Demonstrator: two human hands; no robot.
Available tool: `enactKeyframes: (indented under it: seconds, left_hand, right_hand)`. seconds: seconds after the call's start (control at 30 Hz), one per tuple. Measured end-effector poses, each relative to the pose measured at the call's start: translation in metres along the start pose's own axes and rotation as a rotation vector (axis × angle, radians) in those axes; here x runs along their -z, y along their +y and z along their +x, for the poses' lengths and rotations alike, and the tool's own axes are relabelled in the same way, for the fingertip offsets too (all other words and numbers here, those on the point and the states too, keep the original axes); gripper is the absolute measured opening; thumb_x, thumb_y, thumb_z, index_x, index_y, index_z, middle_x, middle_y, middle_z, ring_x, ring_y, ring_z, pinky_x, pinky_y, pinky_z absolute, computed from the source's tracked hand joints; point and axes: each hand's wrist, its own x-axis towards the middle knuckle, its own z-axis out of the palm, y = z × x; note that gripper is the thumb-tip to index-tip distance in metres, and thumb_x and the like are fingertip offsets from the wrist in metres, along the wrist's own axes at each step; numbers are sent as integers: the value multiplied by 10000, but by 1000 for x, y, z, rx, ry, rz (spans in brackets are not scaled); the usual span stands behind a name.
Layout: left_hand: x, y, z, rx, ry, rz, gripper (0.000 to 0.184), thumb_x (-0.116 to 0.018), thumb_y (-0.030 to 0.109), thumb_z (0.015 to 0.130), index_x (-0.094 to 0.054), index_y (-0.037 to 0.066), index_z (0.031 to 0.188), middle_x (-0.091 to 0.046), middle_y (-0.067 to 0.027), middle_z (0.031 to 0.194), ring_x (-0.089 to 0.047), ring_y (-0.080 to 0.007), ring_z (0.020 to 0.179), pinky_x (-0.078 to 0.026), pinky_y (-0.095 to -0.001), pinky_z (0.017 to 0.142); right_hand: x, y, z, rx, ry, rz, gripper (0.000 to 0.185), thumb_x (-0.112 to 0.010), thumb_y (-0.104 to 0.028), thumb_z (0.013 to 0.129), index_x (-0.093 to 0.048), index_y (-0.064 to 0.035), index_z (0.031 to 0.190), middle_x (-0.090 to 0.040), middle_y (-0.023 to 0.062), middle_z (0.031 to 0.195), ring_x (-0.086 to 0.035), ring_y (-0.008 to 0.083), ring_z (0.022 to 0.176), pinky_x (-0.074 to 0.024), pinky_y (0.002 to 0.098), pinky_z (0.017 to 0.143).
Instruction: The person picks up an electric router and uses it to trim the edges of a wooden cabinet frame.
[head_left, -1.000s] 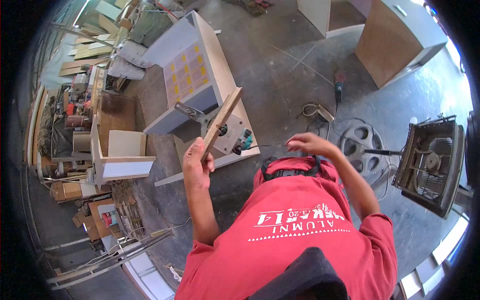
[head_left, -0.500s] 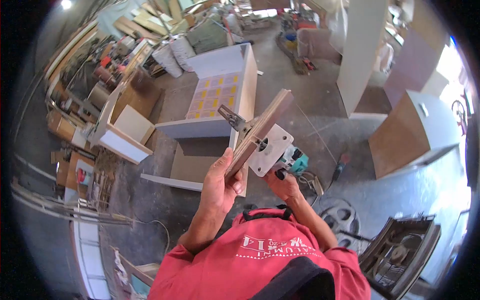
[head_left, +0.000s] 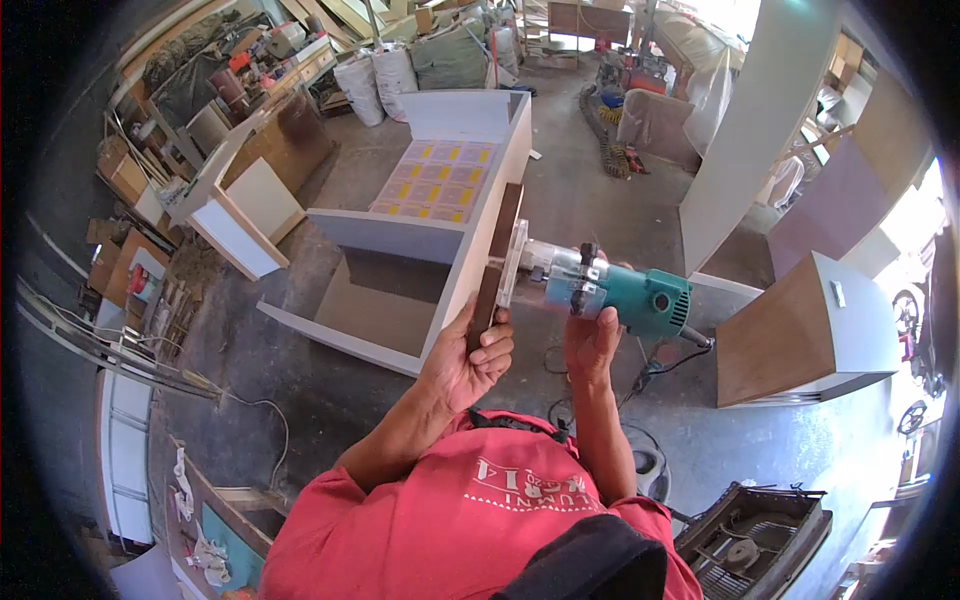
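My left hand [head_left: 468, 362] is closed around the lower end of a dark-faced wooden strip [head_left: 500, 235], held upright in front of my chest. In my right hand [head_left: 592, 342] is a teal trim router [head_left: 655, 300], lying sideways with its motor end pointing right. The router's flat base plate [head_left: 514, 262] faces the strip, at about its middle. Whether plate and wood touch I cannot tell. A clear housing [head_left: 565, 272] with black knobs joins the base to the motor. The power cord leaves the right end of the motor.
A white cabinet frame [head_left: 365, 345] lies on the floor ahead, with a patterned sheet [head_left: 432, 180] inside. To the right is a brown-and-white box unit [head_left: 778, 345]; a tall white panel [head_left: 745, 150] stands behind it. An old fan [head_left: 745, 550] sits low on the right.
The router has swung up from underneath to lie sideways on the right. The strip has turned more upright, so the metal clamp-like fitting seen on its far side no longer shows.
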Motion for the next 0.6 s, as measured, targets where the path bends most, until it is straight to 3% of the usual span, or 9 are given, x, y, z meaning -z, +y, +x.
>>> enactKeyframes:
  seconds: [0.2,0.3,0.37,0.43,0.47,0.5,0.53,0.57,0.6]
  left_hand:
    - [26,-15,-4,93,156,18,483,-337,397,1089,-544,-36,1145,-452,8,671,-401,-80,516,-333,-228,503]
    - [43,-2,-3,52,151,-31,500,-321,409,1090,-530,-39,1165,-440,8,661,-393,-78,515,-329,-233,500]
    - [46,8,-8,69,77,-48,533,-311,434,1087,-544,-40,1157,-458,-1,661,-439,-94,530,-333,-215,513]
    - [43,14,-14,144,539,240,569,-332,459,1078,-570,-51,1157,-518,-22,671,-488,-120,539,-392,-232,523]
    - [64,27,-22,350,281,473,626,-305,508,1069,-583,-41,1182,-690,-108,839,-627,-176,640,-517,-289,558]
    - [82,37,-30,347,269,478,626,-305,508,1069,-583,-41,1182,-690,-108,839,-627,-176,640,-517,-289,558]
    - [84,46,-35,472,238,777,575,-341,461,1073,-587,-43,1199,-698,-114,863,-661,-188,717,-542,-323,599]
    - [83,60,-36,590,200,1083,526,-377,414,1076,-591,-45,1216,-705,-120,886,-694,-201,795,-568,-357,640]
    - [79,72,-40,518,168,1191,384,-475,279,1061,-598,-42,1230,-715,-140,963,-698,-202,915,-568,-357,782]
  right_hand:
    - [-2,17,8,-23,-79,221,693,-747,-461,863,-407,-127,1365,-518,139,1350,-518,269,1244,-411,448,1083]
    - [1,27,2,-112,35,207,680,-727,-457,880,-405,-110,1368,-536,141,1317,-532,257,1220,-425,440,1069]
    - [-5,35,-7,-104,75,-121,670,-729,-418,882,-397,-93,1365,-539,146,1275,-552,245,1175,-423,423,1059]
    - [12,51,-12,-40,81,-188,620,-700,-405,905,-415,-74,1343,-574,142,1219,-587,236,1129,-480,404,988]
    - [22,57,-12,-69,135,-176,577,-676,-431,917,-445,-83,1315,-595,135,1183,-607,229,1075,-505,398,939]
    - [32,60,-14,-102,190,-162,540,-653,-456,930,-476,-92,1288,-616,129,1147,-627,222,1022,-530,392,890]
    - [28,57,-15,-166,304,-145,519,-638,-491,927,-536,-65,1206,-654,116,1006,-655,221,866,-555,374,777]
    - [35,58,-14,-153,292,-143,519,-638,-491,927,-536,-65,1206,-654,116,1006,-655,221,866,-555,374,777]
    - [48,58,-15,-205,323,-133,516,-636,-510,922,-570,-53,1149,-660,113,964,-659,228,834,-560,376,754]
